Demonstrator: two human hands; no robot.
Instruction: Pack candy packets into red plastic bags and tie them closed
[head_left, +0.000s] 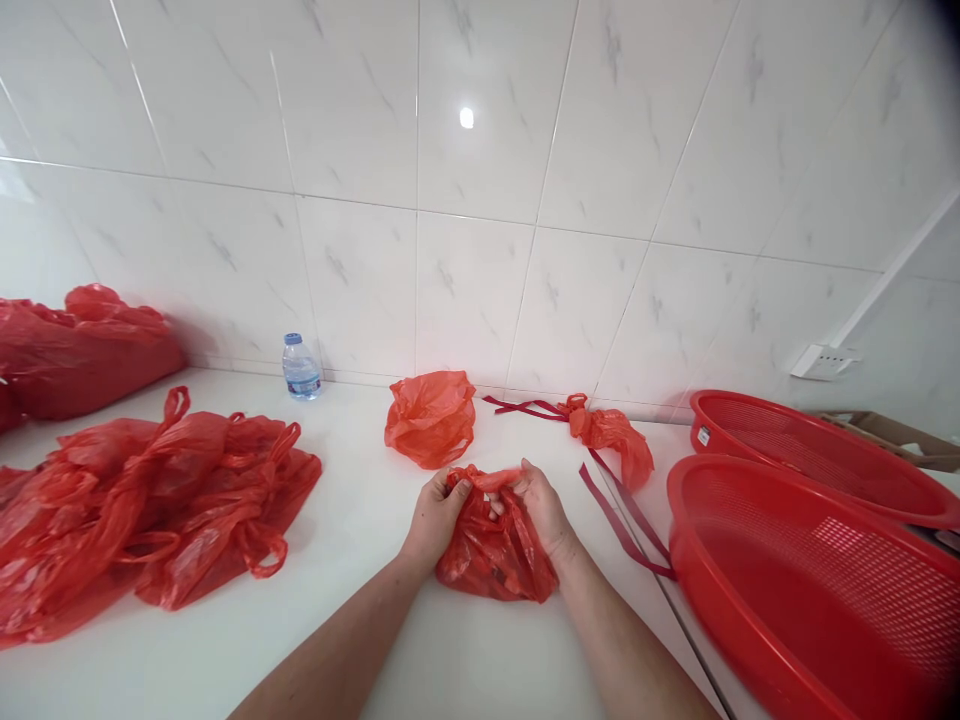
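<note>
A red plastic bag [499, 560] with something inside rests on the white table in front of me. My left hand [440, 508] pinches the left side of its gathered top between thumb and fingers. On the other side, my right hand [536, 503] grips a twisted handle of the same bag, fingers curled round it. The bag's contents are hidden by the red film. Just beyond my hands stands a crumpled orange-red plastic bag [430, 420], its mouth spread. A knotted red bag [611, 435] lies to the right of that, near the wall.
Several filled red bags [202, 500] pile up at left, with a larger red sack [82, 350] behind. A water bottle [301, 368] stands by the wall. Dark red ribbons [622, 520] lie near two red perforated baskets [795, 590] at right. A socket strip [825, 361] is on the wall.
</note>
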